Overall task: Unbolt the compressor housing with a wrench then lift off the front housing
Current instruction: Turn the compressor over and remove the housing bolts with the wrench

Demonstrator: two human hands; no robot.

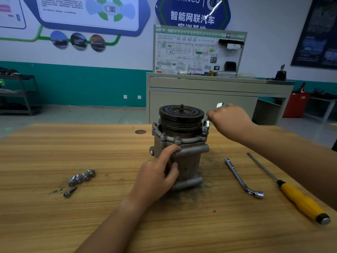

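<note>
Steel wrench [206, 126] pinched in right grip [229, 121] — left grip [156, 178] clasps compressor [189, 161].

Automotive training workshop: car-themed wall posters [87, 13], a wiring-diagram trainer board [191, 52] on a grey cabinet [200, 99], and a socket wrench [238, 177] and screwdriver [299, 199] on the wooden table [54, 216].

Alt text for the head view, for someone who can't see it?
Right hand holds a wrench on a flange bolt of the upright compressor; left hand grips its body. Loose bolts, a socket bar and screwdriver lie nearby.
</note>
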